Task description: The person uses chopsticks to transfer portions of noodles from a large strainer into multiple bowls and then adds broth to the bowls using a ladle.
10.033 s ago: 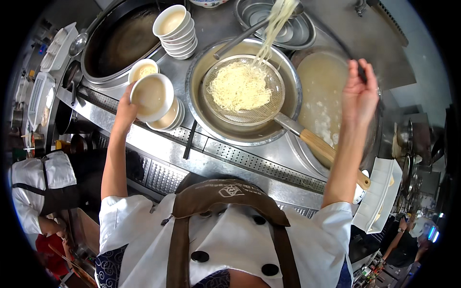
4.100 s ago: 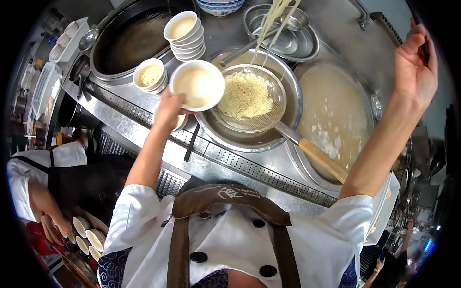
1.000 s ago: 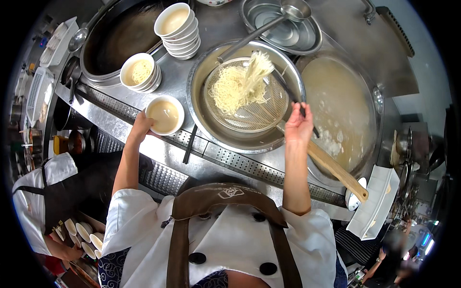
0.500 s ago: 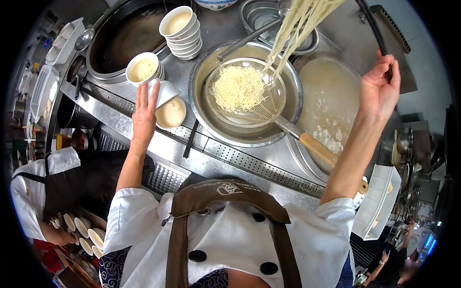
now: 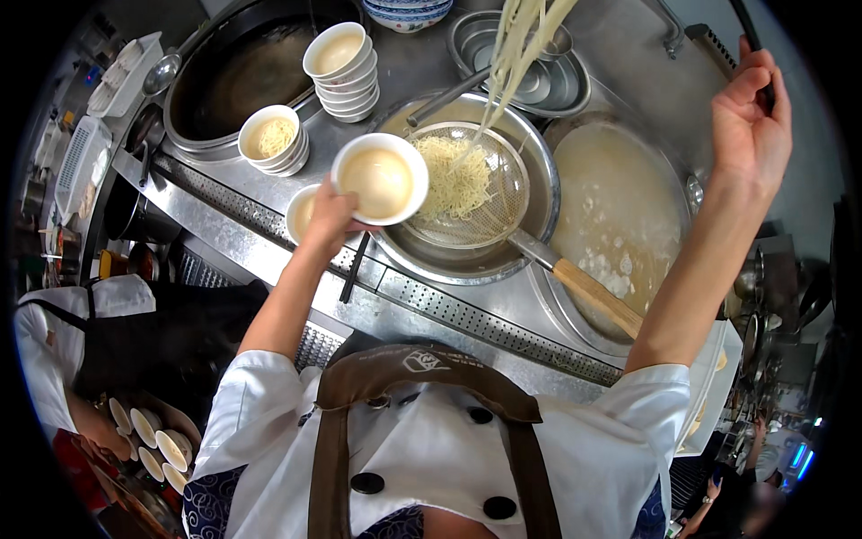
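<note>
My left hand (image 5: 332, 216) grips a white bowl (image 5: 416, 184) by its near left side, thumb over the rim, beside the noodles. The bowl's inside looks cream-coloured. A mesh strainer (image 5: 507, 202) with a wooden handle (image 5: 597, 296) rests across a steel basin (image 5: 549, 193), holding thin pale noodles (image 5: 453, 180). More noodles (image 5: 514, 58) hang in long strands from above the picture's edge down to the strainer. My raised right hand (image 5: 754, 117) is closed around a long black stick (image 5: 744, 20); its far end is out of view. Another bowl (image 5: 296, 216) sits partly behind my left hand.
White bowls stand in a tall stack (image 5: 346, 85) and a shorter one (image 5: 287, 162) topped with noodles. Cloudy liquid fills a large pot (image 5: 620, 207) at right; a dark wok (image 5: 242, 72) is far left. A co-worker's arm (image 5: 94, 422) is at lower left, by several bowls.
My left hand has moved right and turned the bowl upright beside the strainer. My right hand has risen outward to the right; the hanging noodles have shifted left.
</note>
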Demonstrator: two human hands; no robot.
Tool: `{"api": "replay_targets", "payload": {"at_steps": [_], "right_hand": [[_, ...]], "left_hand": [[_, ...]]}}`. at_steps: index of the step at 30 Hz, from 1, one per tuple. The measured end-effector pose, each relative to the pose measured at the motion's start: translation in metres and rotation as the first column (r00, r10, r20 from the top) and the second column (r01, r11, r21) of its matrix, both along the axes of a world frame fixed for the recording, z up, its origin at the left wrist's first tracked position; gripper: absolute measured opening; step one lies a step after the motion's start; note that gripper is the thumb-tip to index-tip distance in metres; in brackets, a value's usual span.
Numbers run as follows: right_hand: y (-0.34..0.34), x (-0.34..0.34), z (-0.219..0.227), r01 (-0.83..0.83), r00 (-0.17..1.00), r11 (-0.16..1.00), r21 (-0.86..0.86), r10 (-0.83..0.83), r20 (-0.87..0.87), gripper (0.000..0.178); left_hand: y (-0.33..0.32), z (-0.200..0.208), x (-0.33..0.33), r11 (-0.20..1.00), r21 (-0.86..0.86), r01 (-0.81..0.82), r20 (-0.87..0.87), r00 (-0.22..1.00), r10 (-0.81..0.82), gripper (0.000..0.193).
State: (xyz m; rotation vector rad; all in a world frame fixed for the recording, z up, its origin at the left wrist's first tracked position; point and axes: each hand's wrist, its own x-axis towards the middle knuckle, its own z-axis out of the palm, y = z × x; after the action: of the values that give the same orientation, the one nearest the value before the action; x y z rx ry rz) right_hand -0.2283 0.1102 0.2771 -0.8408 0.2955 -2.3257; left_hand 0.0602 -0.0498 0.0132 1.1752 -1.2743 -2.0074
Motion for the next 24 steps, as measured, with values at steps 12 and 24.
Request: {"api": "replay_targets", "payload": {"at_steps": [12,24], "right_hand": [[0.022,0.082,-0.113,0.680,0.658,0.455,0.575,-0.033,-0.752,0.025],[0.028,0.096,-0.237,0.665,0.747,0.390,0.637,-0.341,-0.571,0.021]], "left_hand": [[0.007,-0.021,-0.040,0.959,0.251,0.133,-0.186,0.979,-0.087,0.054],[-0.004,-0.003,-0.011,0.985,0.158,0.063,-0.135,0.990,-0.042,0.059]]}}
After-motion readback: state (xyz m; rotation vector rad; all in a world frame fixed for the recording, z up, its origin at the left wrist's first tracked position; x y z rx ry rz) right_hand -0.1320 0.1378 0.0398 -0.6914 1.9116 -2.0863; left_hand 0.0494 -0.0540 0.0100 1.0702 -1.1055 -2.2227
